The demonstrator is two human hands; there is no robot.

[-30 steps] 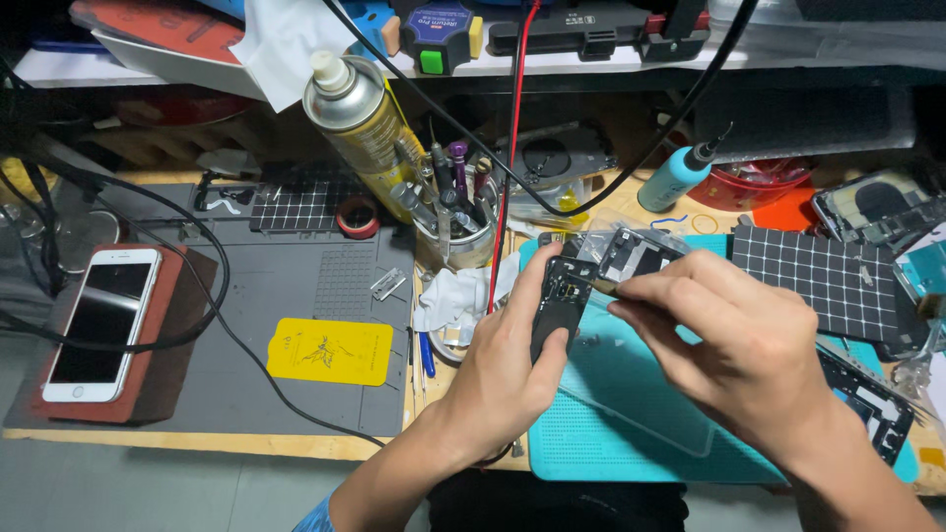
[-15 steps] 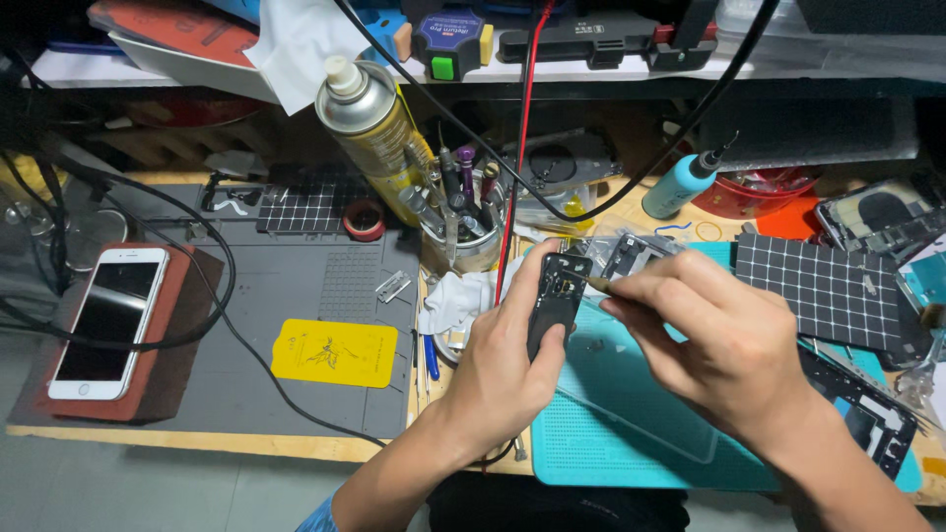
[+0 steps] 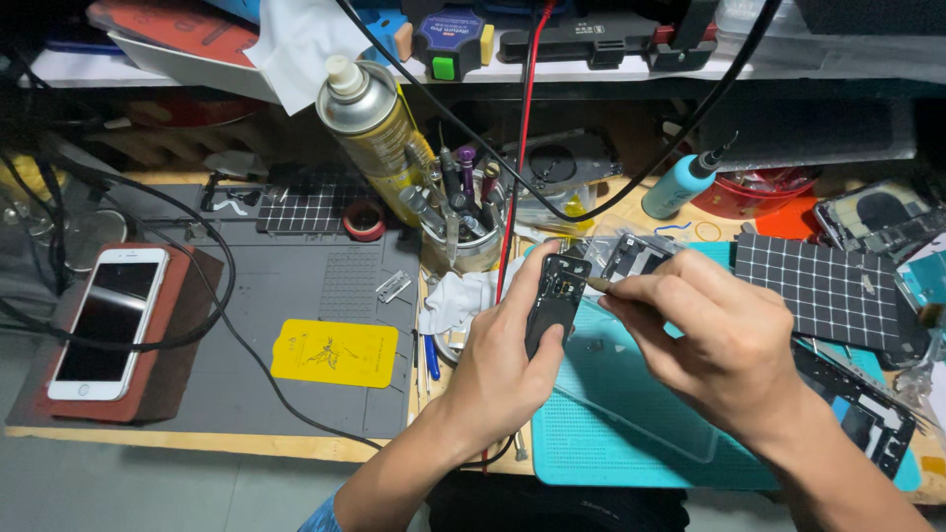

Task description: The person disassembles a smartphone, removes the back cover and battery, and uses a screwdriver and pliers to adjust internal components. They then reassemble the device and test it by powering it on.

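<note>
Head view: black phone part (image 3: pixel 554 300) pinched between left hand (image 3: pixel 503 369) fingers.

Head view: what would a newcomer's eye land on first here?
At centre, the left hand grips a small black phone part upright over the teal mat, while the right hand touches a thin tool to its top. Behind them a tilted yellow spray can stands out; a white phone lies far left.

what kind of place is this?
Looks like a phone repair bench. The left hand holds a small dark phone part while the right hand works a thin tool on it; a white phone and a cup of tools are nearby.
</note>
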